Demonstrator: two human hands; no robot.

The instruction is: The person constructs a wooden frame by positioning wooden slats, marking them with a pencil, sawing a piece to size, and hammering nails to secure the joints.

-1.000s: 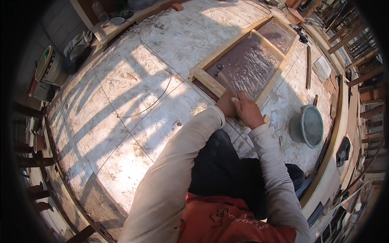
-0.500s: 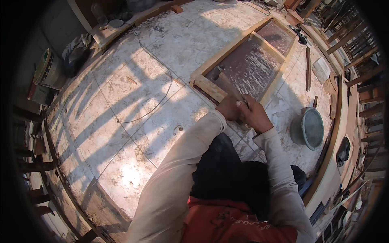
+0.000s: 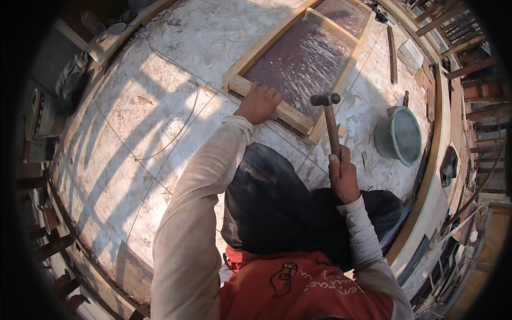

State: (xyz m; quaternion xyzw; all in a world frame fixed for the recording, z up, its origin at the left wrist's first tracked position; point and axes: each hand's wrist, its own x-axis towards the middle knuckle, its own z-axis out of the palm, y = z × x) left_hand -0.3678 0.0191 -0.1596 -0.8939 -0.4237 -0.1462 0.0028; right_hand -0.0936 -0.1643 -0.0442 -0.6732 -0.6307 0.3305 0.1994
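My left hand (image 3: 258,104) rests on the near rail of a pale wooden frame (image 3: 293,117), its fingers curled over the board. Inside the frame lies a dark reddish panel (image 3: 301,58) with whitish streaks, split by a crossbar. Off the frame's near right corner, my right hand (image 3: 344,177) grips a hammer (image 3: 332,130) by its wooden handle. The dark metal head is raised, pointing away from me, above the frame's right rail. Beside that rail a small wood block (image 3: 341,130) sits on the floor.
A grey-green bucket (image 3: 399,136) stands to the right. Beyond it lie a thin wooden strip (image 3: 392,53) and a whitish block (image 3: 410,55). A thin cord (image 3: 196,96) curves over the dusty tiles (image 3: 122,122) on the left. Tubs (image 3: 45,114) stand by the left wall.
My hands, close together at the frame's near corner before, have come apart. The left has moved left onto the near rail; the right has drawn back to the right with the hammer.
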